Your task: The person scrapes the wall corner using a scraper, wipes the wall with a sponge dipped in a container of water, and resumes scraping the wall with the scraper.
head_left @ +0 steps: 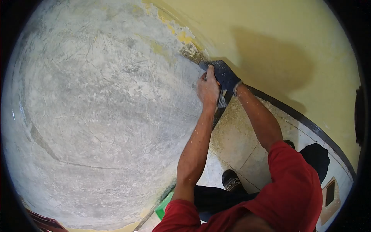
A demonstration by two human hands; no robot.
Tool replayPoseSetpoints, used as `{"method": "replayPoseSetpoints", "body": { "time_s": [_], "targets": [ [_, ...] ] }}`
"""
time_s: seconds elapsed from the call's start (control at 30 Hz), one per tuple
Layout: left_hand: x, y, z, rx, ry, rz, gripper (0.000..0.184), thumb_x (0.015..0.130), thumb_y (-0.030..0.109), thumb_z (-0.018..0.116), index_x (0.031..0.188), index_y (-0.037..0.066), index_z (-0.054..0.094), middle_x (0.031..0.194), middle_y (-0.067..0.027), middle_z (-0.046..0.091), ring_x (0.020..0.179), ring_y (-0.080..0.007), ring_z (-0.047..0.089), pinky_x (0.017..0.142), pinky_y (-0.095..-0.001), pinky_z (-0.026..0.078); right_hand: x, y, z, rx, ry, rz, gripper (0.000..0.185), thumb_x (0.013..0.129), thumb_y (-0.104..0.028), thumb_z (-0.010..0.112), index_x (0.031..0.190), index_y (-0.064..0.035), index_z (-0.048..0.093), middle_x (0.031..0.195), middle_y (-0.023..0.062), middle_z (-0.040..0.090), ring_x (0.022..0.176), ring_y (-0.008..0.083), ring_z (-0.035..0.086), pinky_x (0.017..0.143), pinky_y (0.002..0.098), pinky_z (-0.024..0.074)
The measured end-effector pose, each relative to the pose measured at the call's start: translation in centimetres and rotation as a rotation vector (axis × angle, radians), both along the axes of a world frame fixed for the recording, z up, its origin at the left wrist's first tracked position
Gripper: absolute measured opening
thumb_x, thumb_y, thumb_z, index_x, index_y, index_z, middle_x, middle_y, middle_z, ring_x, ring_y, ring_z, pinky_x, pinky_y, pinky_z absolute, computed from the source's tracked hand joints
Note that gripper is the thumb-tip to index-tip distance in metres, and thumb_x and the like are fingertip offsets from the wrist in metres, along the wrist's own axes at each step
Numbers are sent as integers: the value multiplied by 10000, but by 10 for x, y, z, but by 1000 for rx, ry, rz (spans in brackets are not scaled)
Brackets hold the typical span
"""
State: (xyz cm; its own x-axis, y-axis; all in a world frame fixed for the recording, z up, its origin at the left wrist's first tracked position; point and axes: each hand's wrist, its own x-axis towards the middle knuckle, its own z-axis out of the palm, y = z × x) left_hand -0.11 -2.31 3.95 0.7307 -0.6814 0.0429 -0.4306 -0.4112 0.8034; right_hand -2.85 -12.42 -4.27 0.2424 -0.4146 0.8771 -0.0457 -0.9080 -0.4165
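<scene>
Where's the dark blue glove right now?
Head view, just right of centre in the upper half: the dark blue glove is on the right hand, beside the bare left hand, near where grey wall meets yellow wall.

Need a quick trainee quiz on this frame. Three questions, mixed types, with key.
1. Which hand wears the dark glove?
2. True or false: crumbly debris lies scattered on the tiled floor.
3. The wall surface filling the picture's left is mostly: A) yellow, B) grey, C) red.

Key: 1. The right hand; 2. True; 3. B.
</scene>
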Motion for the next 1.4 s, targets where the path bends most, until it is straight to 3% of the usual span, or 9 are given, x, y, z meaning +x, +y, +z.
{"method": "replayPoseSetpoints", "body": {
  "time_s": [0.1, 0.4, 0.6, 0.93, 0.97, 1.1, 1.13, 1.2, 1.4],
  "targets": [
    [21, -7, 11, -212, 22, -13, 513, 825, 450, 549, 565, 9, 581, 490, -74, 515, 418, -161, 465, 445, -269, 369, 9, 4, 33, 129, 49, 48, 267, 672, -318, 599, 764, -69, 573, 752, 175, 580, 779, 344, 563, 640, 431, 419],
    [-2, 4, 23, -107, 109, -33, 595, 819, 511, 514, 797, -71, 637, 538, -97, 557, 575, -186, 529, 647, -336, 411, -21, 4, 42, -31, 91, 45, 197, 681, -262, 586, 728, -71, 585, 763, 165, 593, 759, 352, 568, 667, 435, 430],
    [21, -4, 48, -333, 162, -76, 479, 840, 425, 550, 564, 34, 527, 497, -67, 495, 393, -144, 442, 407, -287, 362, -5, -5, 78, -98, 247, 179, 200, 672, -239, 587, 719, -46, 565, 713, 168, 581, 696, 352, 566, 590, 436, 414],
    [20, -8, 66, -259, 89, -52, 494, 803, 437, 580, 553, 13, 529, 514, -71, 508, 437, -155, 463, 440, -292, 360, 13, -17, 76, -245, 106, 159, 173, 686, -242, 589, 706, -71, 568, 720, 157, 583, 719, 328, 573, 619, 409, 422],
    [18, -12, 73, -126, 64, -41, 609, 801, 544, 499, 609, -25, 603, 571, -114, 576, 645, -232, 559, 709, -342, 415, 12, -21, 73, -83, 81, 272, 167, 685, -238, 590, 718, -75, 571, 722, 158, 583, 716, 329, 571, 619, 408, 423],
    [6, 9, 32, -33, 18, -16, 630, 805, 567, 476, 612, -16, 612, 601, -127, 595, 686, -245, 572, 729, -345, 414, -10, 6, 40, -179, 53, 28, 197, 702, -238, 577, 818, -80, 593, 756, 149, 596, 743, 335, 581, 653, 425, 433],
    [8, 5, 34, -42, 8, -29, 630, 805, 567, 476, 612, -16, 612, 601, -127, 595, 686, -245, 572, 729, -345, 414, -23, 17, 53, 337, 147, 406, 214, 718, -197, 584, 873, -50, 583, 780, 158, 587, 782, 321, 575, 688, 422, 437],
    [13, 3, 38, -229, -83, -72, 504, 820, 460, 557, 574, 19, 556, 524, -80, 520, 451, -152, 465, 461, -282, 358, -11, 6, 66, -175, 82, 64, 168, 706, -166, 585, 819, -43, 573, 775, 166, 578, 760, 333, 561, 664, 416, 430],
    [10, -24, 92, -281, 67, -70, 479, 804, 453, 572, 564, 40, 540, 483, -66, 482, 423, -157, 428, 434, -303, 326, -10, -29, 112, -271, 120, 143, 196, 639, -213, 626, 743, -66, 550, 770, 154, 576, 752, 341, 548, 660, 419, 414]
  ]
}}
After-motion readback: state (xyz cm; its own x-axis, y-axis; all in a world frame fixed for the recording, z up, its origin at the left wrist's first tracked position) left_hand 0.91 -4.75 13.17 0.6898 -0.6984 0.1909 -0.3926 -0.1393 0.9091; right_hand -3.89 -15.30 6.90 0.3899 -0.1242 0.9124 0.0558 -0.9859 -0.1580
